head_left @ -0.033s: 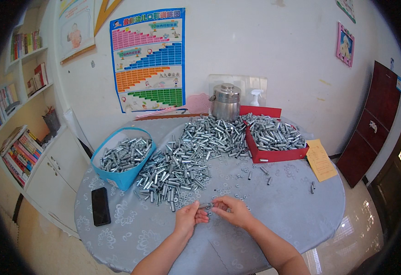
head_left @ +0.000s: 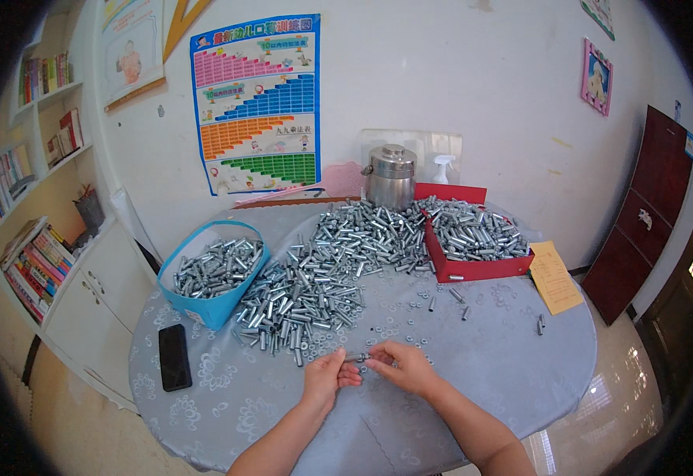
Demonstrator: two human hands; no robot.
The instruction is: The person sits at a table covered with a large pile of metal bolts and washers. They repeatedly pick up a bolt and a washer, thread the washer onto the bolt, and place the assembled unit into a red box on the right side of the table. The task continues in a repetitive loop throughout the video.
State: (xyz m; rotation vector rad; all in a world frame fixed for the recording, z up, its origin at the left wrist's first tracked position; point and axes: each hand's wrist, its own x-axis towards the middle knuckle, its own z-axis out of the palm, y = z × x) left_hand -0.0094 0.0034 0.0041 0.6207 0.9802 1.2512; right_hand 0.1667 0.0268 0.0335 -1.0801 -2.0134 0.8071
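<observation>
Near the front middle of the table, my left hand (head_left: 327,378) grips a short silvery metal bolt (head_left: 354,358) between thumb and fingers. The bolt lies level and points to the right. My right hand (head_left: 398,366) pinches its right end, and the fingertips partly hide that end. Just beyond both hands spreads a large heap of similar metal bolts (head_left: 307,289), with small washers or nuts (head_left: 410,321) scattered along its near side.
A blue bin (head_left: 212,305) of bolts stands left, a red box (head_left: 481,271) of bolts back right. A steel pot (head_left: 390,178) and spray bottle (head_left: 442,169) are behind. A black phone (head_left: 174,357) lies left, a yellow paper (head_left: 555,278) right, on the cloth-covered table (head_left: 473,365).
</observation>
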